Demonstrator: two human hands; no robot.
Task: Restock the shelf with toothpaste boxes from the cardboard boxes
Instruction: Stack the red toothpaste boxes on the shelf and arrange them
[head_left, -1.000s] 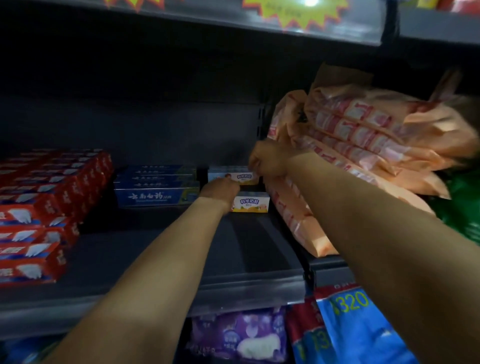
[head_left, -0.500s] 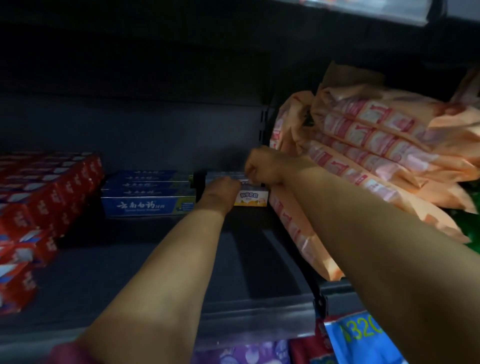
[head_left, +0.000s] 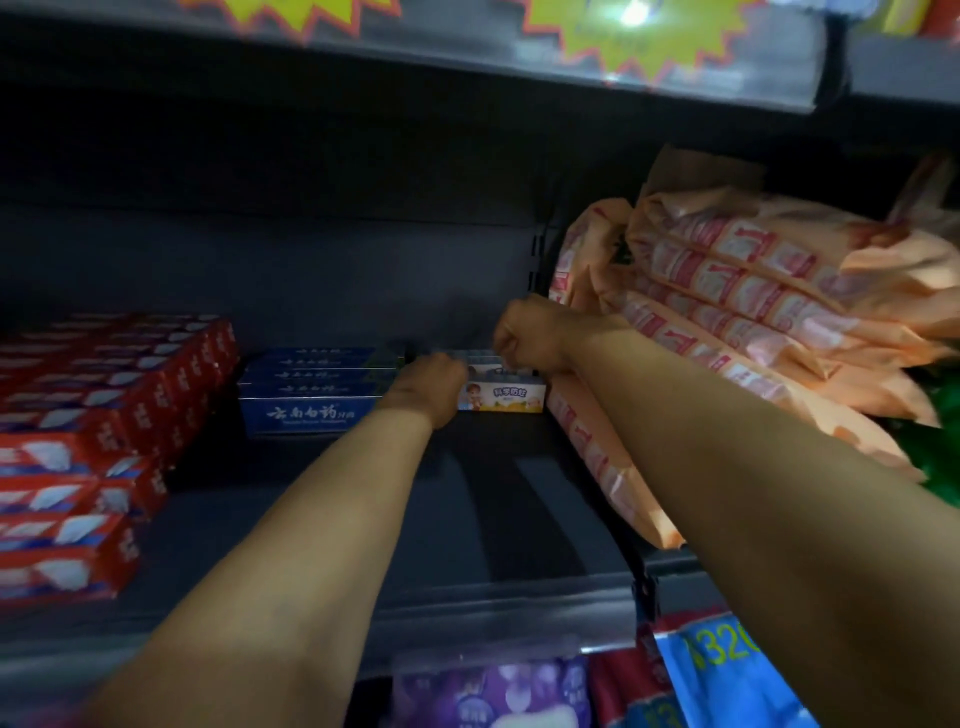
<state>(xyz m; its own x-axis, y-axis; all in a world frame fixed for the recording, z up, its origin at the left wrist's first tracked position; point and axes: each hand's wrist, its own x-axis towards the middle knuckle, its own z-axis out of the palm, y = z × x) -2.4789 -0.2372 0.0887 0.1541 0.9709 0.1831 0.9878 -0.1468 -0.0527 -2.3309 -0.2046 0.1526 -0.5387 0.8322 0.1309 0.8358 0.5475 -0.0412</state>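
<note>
— Where is the box?
— I see the small white-and-yellow toothpaste box (head_left: 501, 396) at the back of the dark grey metal shelf (head_left: 498, 525), beside stacked blue toothpaste boxes (head_left: 311, 387).
— Hands?
— My left hand (head_left: 428, 387) touches its left end, grip hidden; my right hand (head_left: 524, 335) is clenched above it; whether it holds anything, I cannot tell.

This is a shop aisle. A dark metal shelf (head_left: 467, 525) carries stacked rows of red toothpaste boxes (head_left: 93, 415) and blue toothpaste boxes (head_left: 311, 395), with orange wrapped packs (head_left: 753, 291) piled alongside. Yellow starburst price tags (head_left: 654, 36) hang on the shelf edge above, and more packaged goods (head_left: 493, 696) fill the tier below.
</note>
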